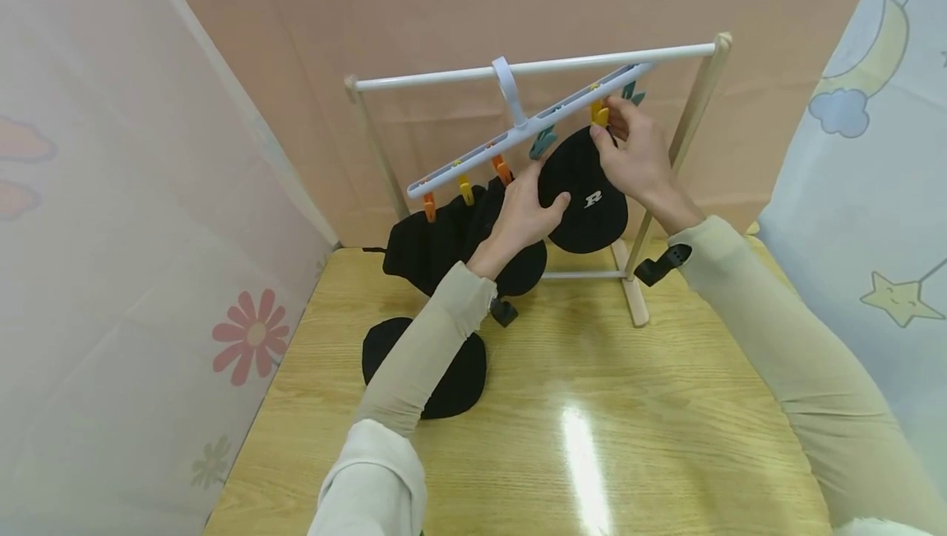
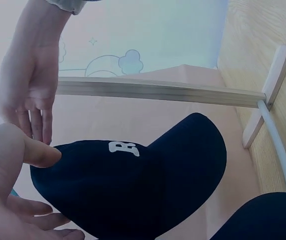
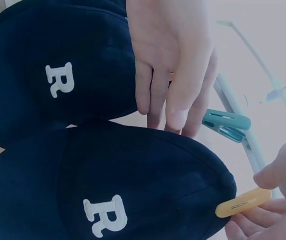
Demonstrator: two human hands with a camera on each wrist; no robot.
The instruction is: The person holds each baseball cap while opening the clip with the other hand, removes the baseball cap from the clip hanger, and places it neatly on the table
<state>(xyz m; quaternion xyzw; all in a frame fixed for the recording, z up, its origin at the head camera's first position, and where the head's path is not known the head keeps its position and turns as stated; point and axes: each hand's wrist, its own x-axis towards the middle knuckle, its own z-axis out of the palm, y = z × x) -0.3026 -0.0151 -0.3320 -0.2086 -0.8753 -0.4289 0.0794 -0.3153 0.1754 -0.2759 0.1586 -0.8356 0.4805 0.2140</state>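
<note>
A black cap (image 1: pixel 580 187) with a white letter R hangs from a yellow clothespin (image 3: pixel 242 202) on the pale hanger (image 1: pixel 473 154). My right hand (image 1: pixel 638 150) pinches that clothespin between thumb and fingers. Beside the cap's left edge is my left hand (image 1: pixel 527 215), its thumb stretched out and its fingers fairly straight. In the left wrist view its thumb (image 2: pixel 43 154) touches the cap's edge. Other black caps (image 1: pixel 422 248) hang to the left under orange clothespins (image 1: pixel 430 207) and a yellow one. Another black cap (image 1: pixel 455 384) lies on the table, partly behind the left forearm.
The hanger hooks over the white rod (image 1: pixel 614 57) of a wooden-legged rack (image 1: pixel 699 108) and tilts, its right end higher. Teal clothespins (image 1: pixel 543 142) sit on the hanger. The wooden table (image 1: pixel 533 437) is bordered by patterned cloth walls (image 1: pixel 148 232).
</note>
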